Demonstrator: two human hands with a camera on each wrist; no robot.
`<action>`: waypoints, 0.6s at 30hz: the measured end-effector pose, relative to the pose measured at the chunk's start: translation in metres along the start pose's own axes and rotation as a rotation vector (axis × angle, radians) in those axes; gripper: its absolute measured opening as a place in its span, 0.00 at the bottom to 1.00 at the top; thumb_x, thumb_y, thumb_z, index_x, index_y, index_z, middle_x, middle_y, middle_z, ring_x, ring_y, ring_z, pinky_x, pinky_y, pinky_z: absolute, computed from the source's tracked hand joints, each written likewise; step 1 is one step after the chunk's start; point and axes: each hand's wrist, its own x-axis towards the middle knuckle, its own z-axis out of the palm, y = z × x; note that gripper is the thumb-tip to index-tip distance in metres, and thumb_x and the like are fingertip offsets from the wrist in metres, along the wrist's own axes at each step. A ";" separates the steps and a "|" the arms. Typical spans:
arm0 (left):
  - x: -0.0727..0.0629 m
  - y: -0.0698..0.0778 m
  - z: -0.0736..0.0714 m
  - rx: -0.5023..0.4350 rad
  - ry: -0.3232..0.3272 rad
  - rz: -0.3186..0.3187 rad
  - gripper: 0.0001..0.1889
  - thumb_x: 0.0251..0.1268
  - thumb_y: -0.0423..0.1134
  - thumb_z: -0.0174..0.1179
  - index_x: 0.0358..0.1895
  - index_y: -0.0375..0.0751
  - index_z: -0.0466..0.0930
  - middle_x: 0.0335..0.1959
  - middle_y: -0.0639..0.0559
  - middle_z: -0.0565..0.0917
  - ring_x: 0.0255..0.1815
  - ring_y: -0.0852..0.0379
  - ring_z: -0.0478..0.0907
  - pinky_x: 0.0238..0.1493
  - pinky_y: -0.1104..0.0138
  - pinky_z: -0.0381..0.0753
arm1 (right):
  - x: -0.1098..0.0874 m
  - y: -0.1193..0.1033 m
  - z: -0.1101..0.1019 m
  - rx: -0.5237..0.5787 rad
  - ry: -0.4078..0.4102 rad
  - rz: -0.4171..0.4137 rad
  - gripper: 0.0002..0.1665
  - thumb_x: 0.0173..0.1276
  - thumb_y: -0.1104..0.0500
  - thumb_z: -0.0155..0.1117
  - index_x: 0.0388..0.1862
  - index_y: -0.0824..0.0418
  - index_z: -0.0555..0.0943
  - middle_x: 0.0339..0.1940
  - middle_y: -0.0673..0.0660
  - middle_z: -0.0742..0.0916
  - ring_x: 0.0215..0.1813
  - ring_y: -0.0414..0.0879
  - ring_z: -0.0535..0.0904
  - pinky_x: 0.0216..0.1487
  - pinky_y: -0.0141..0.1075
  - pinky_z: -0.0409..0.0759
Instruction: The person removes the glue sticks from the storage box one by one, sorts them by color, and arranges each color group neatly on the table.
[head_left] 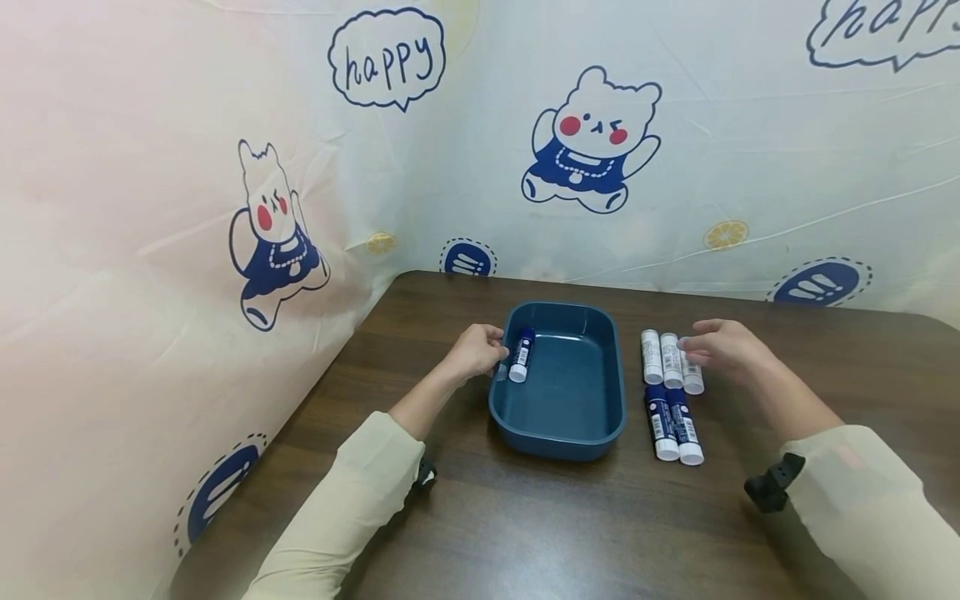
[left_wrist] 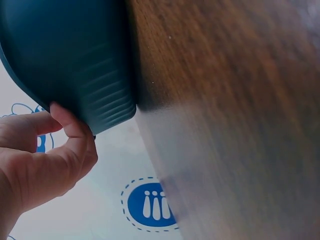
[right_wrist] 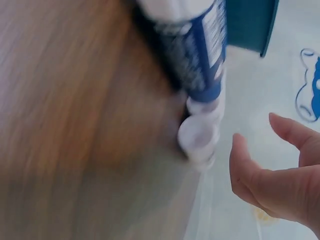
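Note:
A dark blue plastic bin (head_left: 558, 454) stands on the table, and one blue glue stick (head_left: 522, 354) with a white end lies inside along its left wall. My left hand (head_left: 476, 350) pinches the bin's left rim between thumb and fingers; the left wrist view shows this hand (left_wrist: 60, 155) at the bin's edge. To the bin's right, three white glue sticks (head_left: 671, 360) lie side by side. Two blue glue sticks (head_left: 672, 425) lie just in front of them. My right hand (head_left: 727, 346) hovers at the rightmost white stick, thumb and fingers apart with nothing between them.
The brown wooden table (head_left: 600, 533) extends in front of the bin and to both sides. A pale printed sheet (head_left: 480, 150) with cartoon figures hangs behind the table and along its left side.

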 end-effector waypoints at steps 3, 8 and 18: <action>0.000 0.000 0.000 0.004 0.001 0.002 0.21 0.66 0.31 0.54 0.61 0.30 0.68 0.37 0.43 0.75 0.36 0.51 0.74 0.33 0.65 0.80 | -0.003 -0.008 0.010 0.060 -0.038 -0.037 0.43 0.67 0.64 0.55 0.70 0.75 0.41 0.60 0.73 0.65 0.44 0.39 0.79 0.56 0.37 0.71; 0.000 0.001 0.000 0.007 0.001 0.000 0.21 0.66 0.31 0.53 0.62 0.31 0.67 0.36 0.44 0.75 0.36 0.51 0.74 0.32 0.66 0.80 | -0.008 -0.020 0.026 0.138 -0.099 -0.097 0.42 0.67 0.66 0.54 0.71 0.74 0.42 0.63 0.74 0.62 0.43 0.37 0.79 0.55 0.35 0.70; 0.000 0.000 0.001 0.011 0.007 -0.011 0.21 0.66 0.32 0.54 0.61 0.31 0.67 0.36 0.43 0.75 0.35 0.51 0.74 0.32 0.66 0.79 | -0.008 -0.038 0.062 0.141 -0.175 -0.153 0.42 0.66 0.66 0.56 0.71 0.71 0.45 0.66 0.73 0.61 0.60 0.56 0.71 0.59 0.42 0.66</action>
